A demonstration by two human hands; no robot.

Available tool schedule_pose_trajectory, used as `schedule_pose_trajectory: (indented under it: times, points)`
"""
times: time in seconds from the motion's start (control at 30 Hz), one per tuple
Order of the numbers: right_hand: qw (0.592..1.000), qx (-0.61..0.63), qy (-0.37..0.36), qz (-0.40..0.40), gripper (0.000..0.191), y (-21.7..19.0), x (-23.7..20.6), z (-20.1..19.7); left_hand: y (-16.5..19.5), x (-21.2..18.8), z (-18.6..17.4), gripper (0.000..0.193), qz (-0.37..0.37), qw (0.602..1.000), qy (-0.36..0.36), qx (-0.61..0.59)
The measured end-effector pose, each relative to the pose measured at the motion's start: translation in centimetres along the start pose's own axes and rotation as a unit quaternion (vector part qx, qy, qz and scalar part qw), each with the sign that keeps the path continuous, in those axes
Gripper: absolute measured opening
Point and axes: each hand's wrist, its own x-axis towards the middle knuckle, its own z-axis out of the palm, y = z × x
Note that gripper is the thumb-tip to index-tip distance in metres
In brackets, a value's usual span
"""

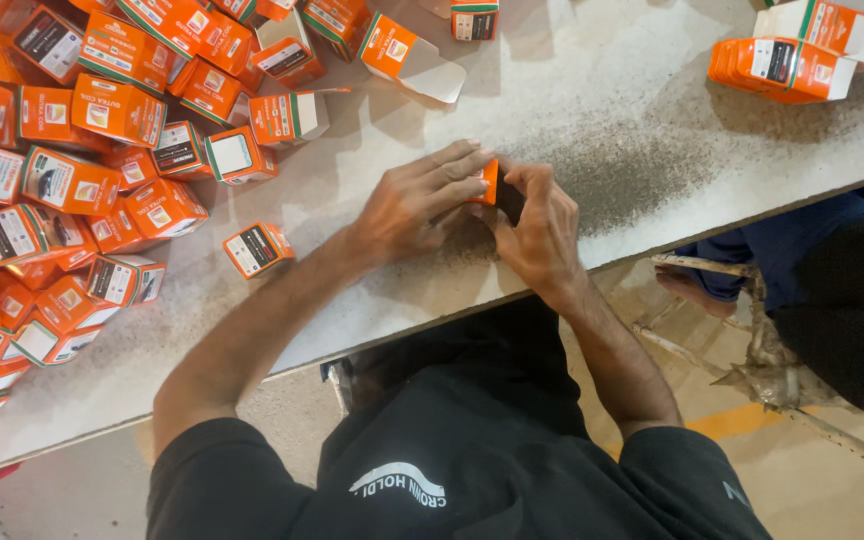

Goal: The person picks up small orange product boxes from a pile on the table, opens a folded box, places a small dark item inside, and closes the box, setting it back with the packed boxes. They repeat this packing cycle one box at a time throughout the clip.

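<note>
1. Left hand (pixel 417 200) lies flat, fingers stretched, pressing on a small orange carton (pixel 489 182) on the table (pixel 592 110).
2. Right hand (pixel 537 225) curls around the same carton from the other side, thumb and fingers pinching it; a dark part shows at its open end.
3. Carton sits between both hands, near the table's front edge, mostly hidden.
4. Table is pale, speckled stone-like slab, dusty grey patch just right of the hands.
5. One lone box (pixel 258 249) lies left of the hands.
6. Big heap of orange boxes (pixel 72 170), glossy card, covers the left side.
7. Flattened stack (pixel 780 68) far right, well apart.
</note>
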Motion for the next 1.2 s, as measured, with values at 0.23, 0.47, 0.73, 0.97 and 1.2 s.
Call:
schedule_pose_trajectory:
  times: [0.23,0.47,0.73,0.97,1.2]
  points:
    - [1.000,0.009,0.001,0.018,0.055,-0.4,0.0,0.0,-0.7,0.0,0.2,0.034,-0.005,0.998,0.006,-0.055]
    - [0.999,-0.016,-0.015,0.044,0.056,0.0,0.2,0.3,-1.7,-0.9,1.0,0.021,0.086,0.995,-0.022,0.044]
    - [0.997,0.072,0.008,-0.014,0.083,-1.0,0.9,-0.1,0.4,-1.3,-4.0,0.036,-0.022,0.976,0.042,0.215]
    - [0.998,0.056,-0.003,-0.005,0.074,-1.0,1.3,0.4,-2.7,1.7,-4.7,0.070,-0.136,0.867,0.007,0.480]
    - [0.973,0.229,-0.024,0.021,0.061,0.5,0.8,-0.8,-0.3,7.6,0.3,0.044,-0.250,0.897,-0.112,0.347]
